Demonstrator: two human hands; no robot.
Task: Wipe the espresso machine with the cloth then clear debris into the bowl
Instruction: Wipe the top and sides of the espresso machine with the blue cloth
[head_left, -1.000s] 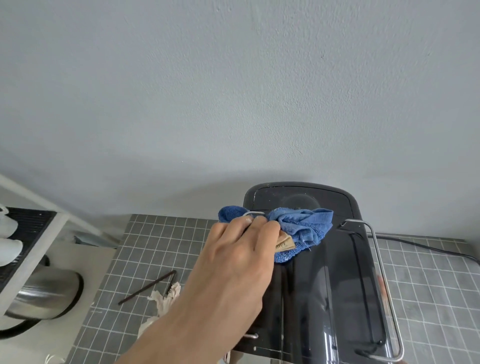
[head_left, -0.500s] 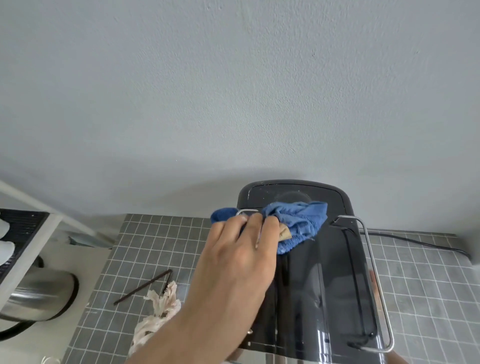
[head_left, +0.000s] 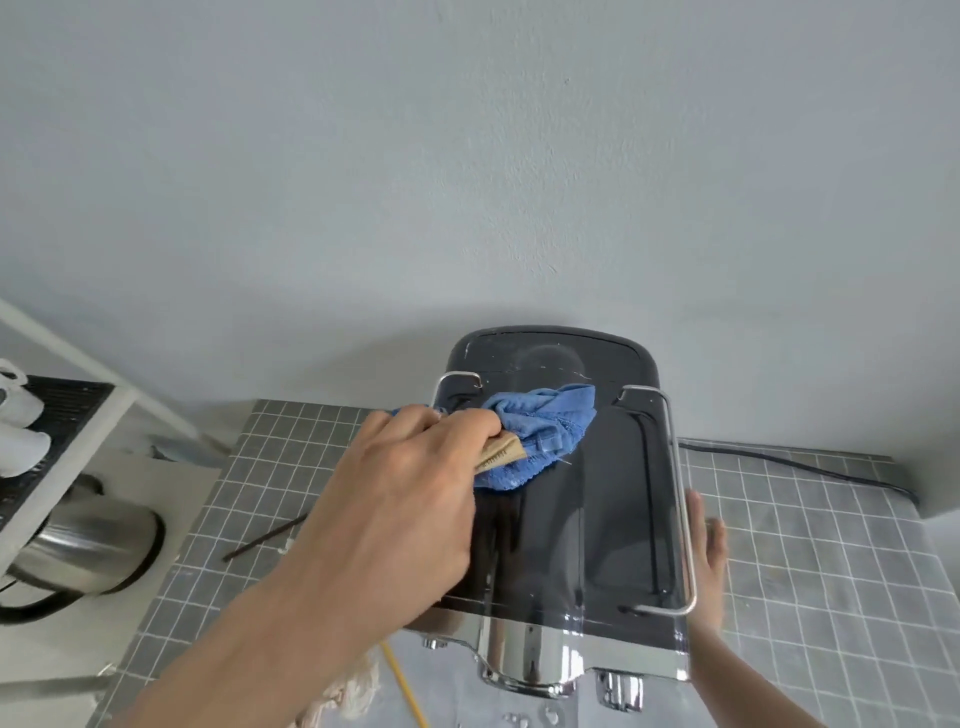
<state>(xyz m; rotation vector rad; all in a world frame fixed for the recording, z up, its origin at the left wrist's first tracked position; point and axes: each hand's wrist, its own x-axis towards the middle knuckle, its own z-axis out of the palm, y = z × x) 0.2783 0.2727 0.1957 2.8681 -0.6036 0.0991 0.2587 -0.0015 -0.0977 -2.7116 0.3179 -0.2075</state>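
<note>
The black espresso machine (head_left: 613, 499) with chrome rails and a chrome front stands on the grey tiled counter against the wall. A crumpled blue cloth (head_left: 540, 431) with a tan label lies on the machine's top, near its back left. My left hand (head_left: 400, 509) is clenched on the cloth and presses it onto the top. My right hand (head_left: 706, 561) lies flat against the machine's right side, fingers spread, mostly hidden behind the rail. No bowl is in view.
A dark stick (head_left: 265, 538) lies on the counter (head_left: 810, 571) left of the machine. Pale crumpled debris (head_left: 348, 696) and a yellow strand (head_left: 405, 686) sit near the front. A steel kettle (head_left: 88, 545) and a white shelf (head_left: 52, 447) stand at the left. A black cable (head_left: 800, 467) runs along the wall at right.
The view has tipped down, showing the machine's chrome front. My left hand has drawn the cloth slightly toward me and to the left. My right hand now shows against the machine's right side.
</note>
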